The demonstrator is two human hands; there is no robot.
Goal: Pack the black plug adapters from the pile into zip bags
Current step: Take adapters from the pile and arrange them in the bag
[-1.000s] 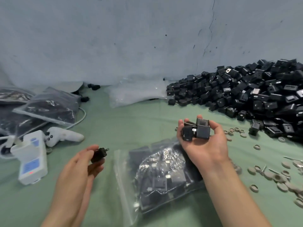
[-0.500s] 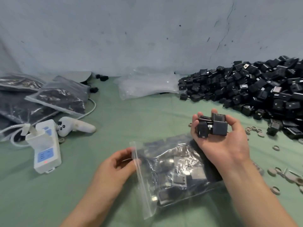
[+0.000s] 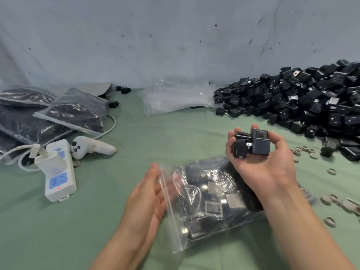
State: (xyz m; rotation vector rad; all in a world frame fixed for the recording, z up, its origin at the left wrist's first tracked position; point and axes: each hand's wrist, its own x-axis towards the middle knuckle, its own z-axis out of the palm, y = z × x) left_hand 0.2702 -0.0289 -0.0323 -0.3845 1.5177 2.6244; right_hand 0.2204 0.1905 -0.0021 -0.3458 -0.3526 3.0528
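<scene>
A large pile of black plug adapters lies at the right against the wall. A clear zip bag, partly filled with adapters, lies on the green cloth in front of me, its mouth facing left. My left hand is at that mouth, with straight, blurred fingers reaching inside the opening and the thumb outside. No adapter shows in it. My right hand hovers palm up over the bag's far end, cupping a few black plug adapters.
Filled zip bags are stacked at the far left. A stack of empty zip bags lies by the wall. A white power strip and a white controller sit at the left. Several grey rings are scattered at the right.
My left hand carried a single adapter to the bag's mouth and now reaches into the opening without it in view. The right hand stayed cupped around its adapters.
</scene>
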